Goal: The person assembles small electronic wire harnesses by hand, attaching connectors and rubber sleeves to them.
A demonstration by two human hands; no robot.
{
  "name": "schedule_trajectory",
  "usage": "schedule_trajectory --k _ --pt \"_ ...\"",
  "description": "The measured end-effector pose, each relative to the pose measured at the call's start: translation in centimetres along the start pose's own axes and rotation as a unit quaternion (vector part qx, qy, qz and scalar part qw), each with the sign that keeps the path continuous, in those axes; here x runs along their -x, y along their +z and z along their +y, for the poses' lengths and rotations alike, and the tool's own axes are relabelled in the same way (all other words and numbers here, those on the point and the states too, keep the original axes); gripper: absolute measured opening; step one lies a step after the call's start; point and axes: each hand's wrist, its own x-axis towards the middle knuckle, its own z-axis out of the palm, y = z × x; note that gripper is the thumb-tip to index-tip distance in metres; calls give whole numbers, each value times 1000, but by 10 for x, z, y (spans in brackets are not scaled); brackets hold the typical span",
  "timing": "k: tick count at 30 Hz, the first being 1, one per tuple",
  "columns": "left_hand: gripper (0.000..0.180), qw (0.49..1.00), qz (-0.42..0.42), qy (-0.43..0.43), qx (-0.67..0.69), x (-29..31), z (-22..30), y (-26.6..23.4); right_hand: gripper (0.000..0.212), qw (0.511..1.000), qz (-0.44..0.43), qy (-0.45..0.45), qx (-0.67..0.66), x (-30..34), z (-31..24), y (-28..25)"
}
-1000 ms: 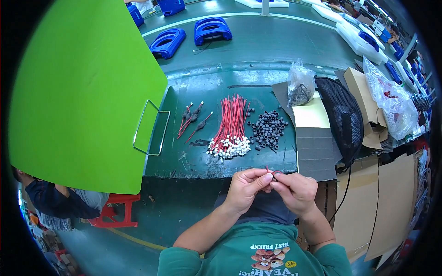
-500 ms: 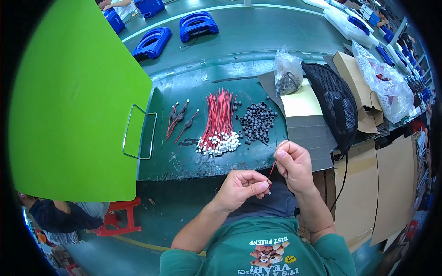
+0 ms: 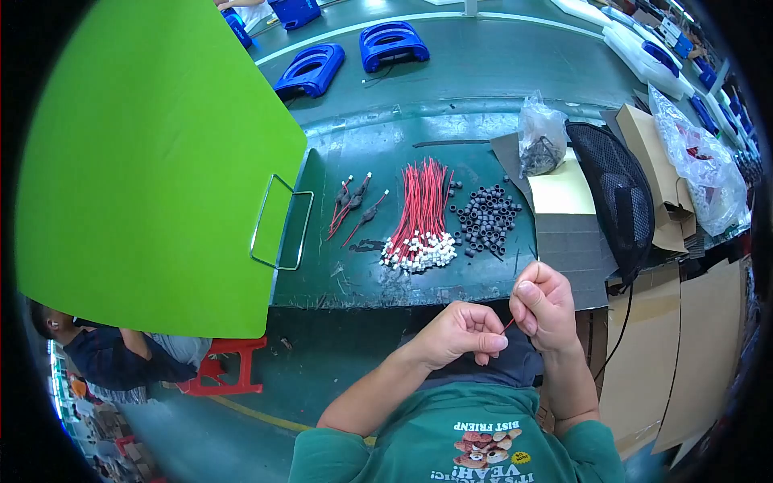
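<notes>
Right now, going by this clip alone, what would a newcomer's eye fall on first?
Probably the large bright-green panel filling the left of the view. Next might come the red wires fanned out mid-table, their white connectors toward the person, with a heap of small black rings just to their right. Below, right of centre, the left hand and right hand hold a thin red strand between them.

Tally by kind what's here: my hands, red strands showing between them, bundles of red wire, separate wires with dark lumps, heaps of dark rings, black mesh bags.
Left hand and right hand: 2
Red strand: 1
Red wire bundle: 1
Wires with dark lumps: 3
Heap of dark rings: 1
Black mesh bag: 1
Total: 9
</notes>
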Motion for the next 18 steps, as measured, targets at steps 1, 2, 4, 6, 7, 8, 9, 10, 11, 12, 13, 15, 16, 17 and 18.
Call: schedule_trajectory --k 1,2,4,6,7,8,9,10,11,12,13,15,16,17,18 --pt "12 1000 -1 0 -1 0 5 2 11 1000 1 -1 1 0 -1 0" --pt "12 999 4 -4 -32 0 11 6 12 1000 15 -1 -4 0 -2 -1" --pt "11 998 6 -9 -66 1 15 7 12 1000 30 -5 -8 1 -2 -2" --pt "13 979 10 17 -203 3 16 7 13 1000 13 -17 9 5 2 -3" --pt "17 938 15 48 -344 5 21 6 13 1000 3 -18 16 7 4 -6" --pt "17 937 7 46 -345 3 25 11 13 1000 10 -23 17 7 4 -7" --pt "19 888 109 162 -417 2 30 20 13 993 25 -113 32 6 2 -7" --pt "23 811 209 274 -473 0 36 29 13 977 39 -201 49 4 0 -9" --pt "35 769 268 318 -486 -3 42 37 16 964 31 -259 42 4 -7 -11" --pt "37 752 282 380 -458 -7 39 32 16 963 38 -261 46 5 -10 -11" --pt "32 828 259 330 -372 -8 36 28 17 944 53 -319 61 6 -14 -8" --pt "29 893 221 275 -280 -16 35 31 16 919 41 -383 89 11 -17 -10" --pt "25 949 190 218 -124 -24 36 43 16 918 42 -384 92 12 -16 -12" --pt "24 975 153 154 36 -32 36 50 14 925 -5 -358 129 12 -15 -15" --pt "24 976 149 154 38 -39 33 51 13 928 -52 -330 164 13 -13 -18"
